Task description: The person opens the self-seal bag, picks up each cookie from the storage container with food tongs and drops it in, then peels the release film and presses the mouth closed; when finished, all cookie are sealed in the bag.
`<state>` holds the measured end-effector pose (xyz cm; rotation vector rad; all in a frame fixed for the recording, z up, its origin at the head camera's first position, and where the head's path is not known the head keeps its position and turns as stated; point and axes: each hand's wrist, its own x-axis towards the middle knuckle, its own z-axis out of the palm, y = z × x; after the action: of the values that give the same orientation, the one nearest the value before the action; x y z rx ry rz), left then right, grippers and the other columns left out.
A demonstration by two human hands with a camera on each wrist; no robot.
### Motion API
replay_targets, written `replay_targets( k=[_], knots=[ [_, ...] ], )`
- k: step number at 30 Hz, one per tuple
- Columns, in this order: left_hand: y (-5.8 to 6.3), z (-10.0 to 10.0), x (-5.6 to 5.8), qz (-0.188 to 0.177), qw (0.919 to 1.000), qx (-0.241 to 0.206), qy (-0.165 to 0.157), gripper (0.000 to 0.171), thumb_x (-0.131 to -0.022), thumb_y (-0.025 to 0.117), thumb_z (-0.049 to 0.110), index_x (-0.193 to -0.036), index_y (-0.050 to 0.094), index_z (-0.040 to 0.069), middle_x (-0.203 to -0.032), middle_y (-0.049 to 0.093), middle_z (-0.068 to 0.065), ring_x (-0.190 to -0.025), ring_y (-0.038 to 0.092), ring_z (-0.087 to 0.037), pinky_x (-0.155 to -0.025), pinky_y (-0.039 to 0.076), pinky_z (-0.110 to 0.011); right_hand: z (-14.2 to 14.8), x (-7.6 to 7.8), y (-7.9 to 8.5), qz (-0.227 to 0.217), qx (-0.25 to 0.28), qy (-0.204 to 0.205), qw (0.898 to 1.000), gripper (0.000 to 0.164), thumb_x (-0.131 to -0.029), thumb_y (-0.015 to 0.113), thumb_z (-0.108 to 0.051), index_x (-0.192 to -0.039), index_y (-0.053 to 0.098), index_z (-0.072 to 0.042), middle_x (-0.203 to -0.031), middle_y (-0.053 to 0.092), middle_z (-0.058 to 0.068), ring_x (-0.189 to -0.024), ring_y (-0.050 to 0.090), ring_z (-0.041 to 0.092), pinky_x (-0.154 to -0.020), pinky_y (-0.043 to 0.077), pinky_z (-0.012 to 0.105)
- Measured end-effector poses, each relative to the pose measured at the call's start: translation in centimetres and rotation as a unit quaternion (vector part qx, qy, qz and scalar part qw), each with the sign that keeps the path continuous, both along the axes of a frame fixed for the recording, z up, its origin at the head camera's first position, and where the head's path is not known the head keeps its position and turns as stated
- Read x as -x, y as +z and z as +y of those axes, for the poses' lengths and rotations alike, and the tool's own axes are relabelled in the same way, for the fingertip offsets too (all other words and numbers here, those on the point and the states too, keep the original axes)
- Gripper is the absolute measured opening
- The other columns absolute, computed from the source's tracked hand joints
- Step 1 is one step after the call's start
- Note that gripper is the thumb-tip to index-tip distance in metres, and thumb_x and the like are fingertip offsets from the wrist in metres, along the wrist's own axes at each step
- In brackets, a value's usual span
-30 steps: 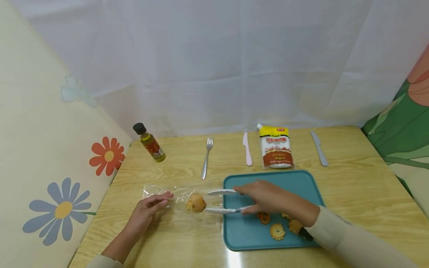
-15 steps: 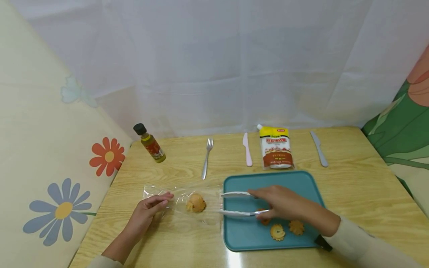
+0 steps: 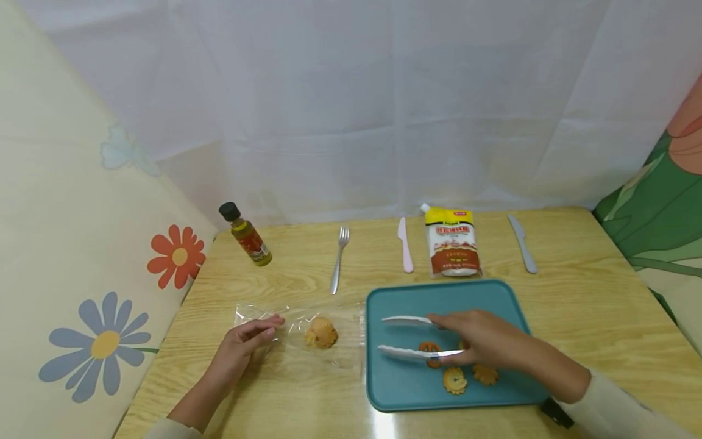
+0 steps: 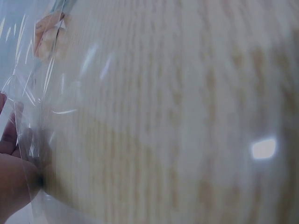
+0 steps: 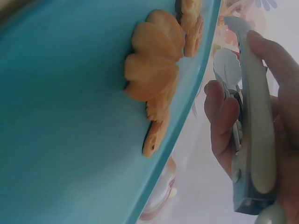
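My left hand pinches the left part of a clear plastic bag lying on the table, and the film partly veils the fingers in the left wrist view. Inside the bag sits a round, scalloped golden cookie. My right hand grips white-tipped tongs above the teal tray. Their arms are spread, with nothing between the tips. One arm passes over a pretzel-shaped cookie. Beside it lie a ring cookie and a scalloped cookie, closer in the right wrist view.
Along the back stand or lie an oil bottle, a fork, a pink knife, a yellow-and-white pouch and a grey knife. A white curtain hangs behind the wooden table.
My right hand has drawn the tongs rightward out of the bag and back over the tray. The cookie stays in the bag. My left hand has hardly moved.
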<state>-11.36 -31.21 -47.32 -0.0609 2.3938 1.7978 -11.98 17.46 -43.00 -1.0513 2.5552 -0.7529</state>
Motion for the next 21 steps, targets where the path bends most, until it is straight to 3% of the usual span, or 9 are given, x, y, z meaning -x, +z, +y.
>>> replay_targets(
  k=[6,9,13,21],
  knots=[
    [0.1,0.1,-0.1,-0.004,1.0000,0.002,0.004,0.037,-0.100,0.069,0.019,-0.127,0.068,-0.007,-0.128,0.072,0.002,-0.122,0.054,0.012,-0.099,0.044,-0.008,1.1,-0.8,0.0,0.000,-0.001,-0.016,1.000,0.073,-0.090,0.080,-0.042,-0.148,0.055,-0.006,-0.116,0.072,0.007,-0.066,0.051,-0.006,-0.062,0.048,0.021],
    [0.1,0.1,-0.1,-0.004,1.0000,0.002,0.005,0.037,-0.100,0.069,0.020,-0.127,0.069,-0.007,-0.128,0.073,0.002,-0.122,0.054,0.012,-0.099,0.044,-0.008,1.6,-1.2,0.1,-0.014,0.001,-0.025,1.000,0.073,-0.090,0.080,-0.042,-0.149,0.055,-0.006,-0.099,0.071,-0.004,-0.064,0.051,-0.005,-0.059,0.047,0.020],
    [0.1,0.1,-0.1,-0.003,1.0000,0.000,0.004,0.036,-0.100,0.069,0.019,-0.126,0.069,-0.008,-0.128,0.073,0.001,-0.122,0.054,0.012,-0.098,0.045,-0.009,2.2,-1.7,0.1,-0.029,0.002,-0.034,0.999,0.074,-0.089,0.080,-0.043,-0.149,0.054,-0.008,-0.076,0.056,-0.017,-0.060,0.048,-0.004,-0.054,0.044,0.020],
    [0.1,0.0,0.0,-0.006,1.0000,0.001,0.005,0.038,-0.101,0.069,0.020,-0.127,0.068,-0.008,-0.127,0.073,0.004,-0.121,0.054,0.013,-0.098,0.044,-0.008,3.5,-2.4,0.1,-0.028,0.000,-0.037,0.999,0.073,-0.090,0.079,-0.045,-0.148,0.056,-0.007,-0.091,0.064,-0.012,-0.063,0.049,-0.005,-0.056,0.045,0.020]
  ],
)
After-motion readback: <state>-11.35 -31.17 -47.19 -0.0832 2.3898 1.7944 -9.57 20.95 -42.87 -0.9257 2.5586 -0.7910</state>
